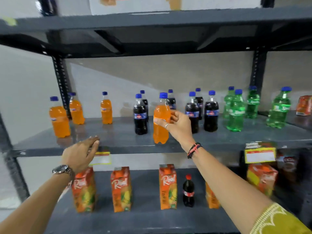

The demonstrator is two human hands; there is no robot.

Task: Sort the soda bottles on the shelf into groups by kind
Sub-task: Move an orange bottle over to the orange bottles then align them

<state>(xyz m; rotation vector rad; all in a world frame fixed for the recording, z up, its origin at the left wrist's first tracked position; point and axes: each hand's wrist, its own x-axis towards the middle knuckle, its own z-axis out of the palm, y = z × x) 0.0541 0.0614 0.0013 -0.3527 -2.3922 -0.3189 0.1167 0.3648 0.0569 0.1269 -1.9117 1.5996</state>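
On the middle shelf (118,144), my right hand (179,124) has its fingers (173,115) wrapped round an orange soda bottle (161,120) standing among the cola bottles (140,115), likely to carry it left to the three orange ones (59,119). My left hand (81,152) hovers empty, fingers together. Green bottles (236,112) look grouped already at right.

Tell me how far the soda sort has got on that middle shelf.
Mostly done. Three orange bottles stand grouped at the left, the dark colas in the middle and the green bottles at the right. In hand: the right hand grips a stray orange bottle in front of the colas; the left hand is empty. Left: set that bottle with the orange group.
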